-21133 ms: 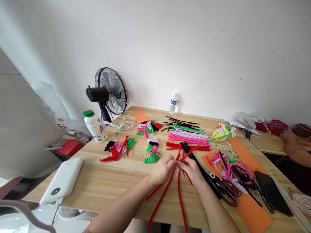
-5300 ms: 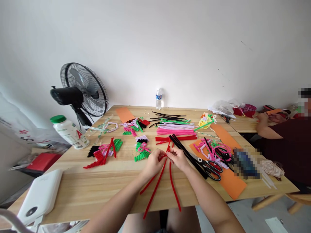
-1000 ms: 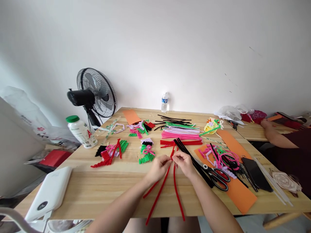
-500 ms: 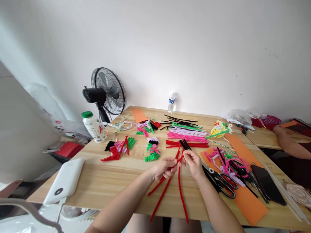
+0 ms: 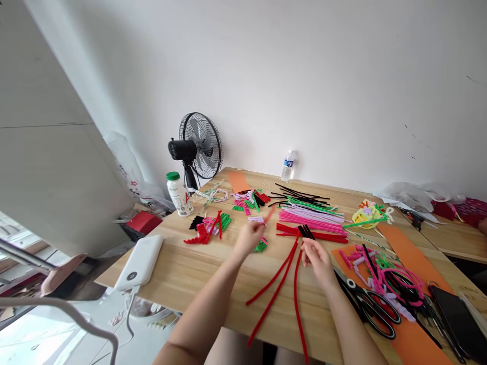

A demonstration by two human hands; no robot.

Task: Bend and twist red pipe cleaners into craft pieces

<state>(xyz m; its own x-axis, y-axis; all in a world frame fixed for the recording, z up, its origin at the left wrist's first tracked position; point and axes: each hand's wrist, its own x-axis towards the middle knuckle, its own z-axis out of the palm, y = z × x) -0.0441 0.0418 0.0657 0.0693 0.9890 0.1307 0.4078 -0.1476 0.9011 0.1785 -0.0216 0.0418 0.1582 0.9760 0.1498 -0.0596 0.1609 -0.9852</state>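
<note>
My left hand (image 5: 249, 238) is closed and lifted over the small green, black and lilac pipe-cleaner piece (image 5: 261, 246), partly covering it. A short red pipe cleaner (image 5: 270, 215), smeared by motion, sticks up from its fingers. My right hand (image 5: 317, 257) has its fingers loosely bent and apart, with nothing visible between them. Just left of it, a long red pipe cleaner (image 5: 299, 304) runs toward the table's front edge. Two more long red pipe cleaners (image 5: 271, 300) slant down to the left. Short black pipe cleaners (image 5: 305, 232) lie above the right fingertips.
Sorted pink pipe cleaners (image 5: 312, 219) lie behind the hands. Black-handled scissors (image 5: 375, 304) and a phone (image 5: 452, 317) are at right. A white power bank (image 5: 140, 263), a green-capped bottle (image 5: 179, 195) and a fan (image 5: 200, 147) stand at left. A water bottle (image 5: 288, 166) is by the wall.
My hands have separated: the left has risen away with a red pipe cleaner, while the right stays near the long ones. The view has turned left, and the other person's arm has mostly left the picture.
</note>
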